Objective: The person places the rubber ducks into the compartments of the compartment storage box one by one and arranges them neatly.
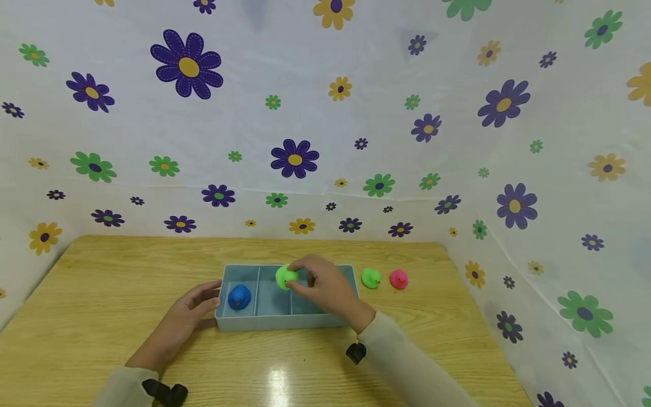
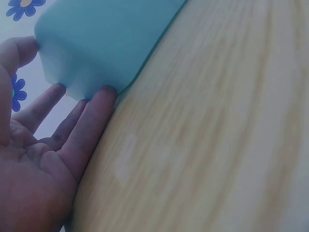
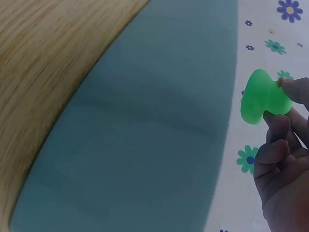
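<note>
A blue-grey divided box with three compartments stands on the table. My right hand pinches a bright green rubber duck between thumb and fingers, over the middle compartment. In the right wrist view the green duck shows above the box's rim, its base turned left. A blue rubber duck sits in the left compartment. At the box's left end, my left hand touches the wall with its fingertips. The left wrist view shows those fingers nearly straight against the box. My right hand partly hides the right compartment.
To the right of the box, another green rubber duck and a pink rubber duck stand on the wooden table. A white cloth with printed flowers hangs behind the table and along its right side.
</note>
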Action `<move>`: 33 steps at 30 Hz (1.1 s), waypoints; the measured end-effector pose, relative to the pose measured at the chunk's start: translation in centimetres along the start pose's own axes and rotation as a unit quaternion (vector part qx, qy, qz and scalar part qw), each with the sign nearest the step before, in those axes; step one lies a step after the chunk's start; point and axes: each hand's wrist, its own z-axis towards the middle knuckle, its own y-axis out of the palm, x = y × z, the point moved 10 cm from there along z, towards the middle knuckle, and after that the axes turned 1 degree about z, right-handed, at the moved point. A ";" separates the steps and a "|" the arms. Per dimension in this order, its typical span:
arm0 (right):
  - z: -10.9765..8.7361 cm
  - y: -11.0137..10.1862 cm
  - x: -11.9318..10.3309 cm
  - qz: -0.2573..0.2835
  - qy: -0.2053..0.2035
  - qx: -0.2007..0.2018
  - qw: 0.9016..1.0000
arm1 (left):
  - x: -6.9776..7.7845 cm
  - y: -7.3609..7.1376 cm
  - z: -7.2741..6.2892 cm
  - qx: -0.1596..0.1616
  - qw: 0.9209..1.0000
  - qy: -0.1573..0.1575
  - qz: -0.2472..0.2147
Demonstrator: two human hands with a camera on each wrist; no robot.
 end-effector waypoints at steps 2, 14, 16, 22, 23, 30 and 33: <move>0.3 0.9 -0.1 -0.009 0.002 -0.014 1.000 | 0.0 0.0 0.0 -0.001 1.000 0.001 0.000; 1.1 5.1 2.4 -0.069 0.062 -0.090 0.992 | -0.6 -0.3 0.3 0.008 1.000 -0.003 0.006; 1.2 5.6 2.4 -0.089 0.055 -0.102 0.989 | -0.6 -0.2 0.4 0.008 1.000 0.000 0.008; 1.5 6.2 2.2 -0.110 0.056 -0.106 0.987 | -0.4 -0.4 0.3 0.012 1.000 0.004 0.012; 1.5 6.2 2.2 -0.114 0.062 -0.104 0.986 | -0.3 -0.3 0.2 0.011 1.000 0.005 0.011; 1.9 7.0 2.6 -0.130 0.097 -0.112 0.980 | -0.1 -0.2 0.2 0.007 1.000 0.010 0.011; 1.9 7.2 2.7 -0.135 0.105 -0.118 0.978 | -0.2 -0.2 0.3 0.008 1.000 0.006 0.010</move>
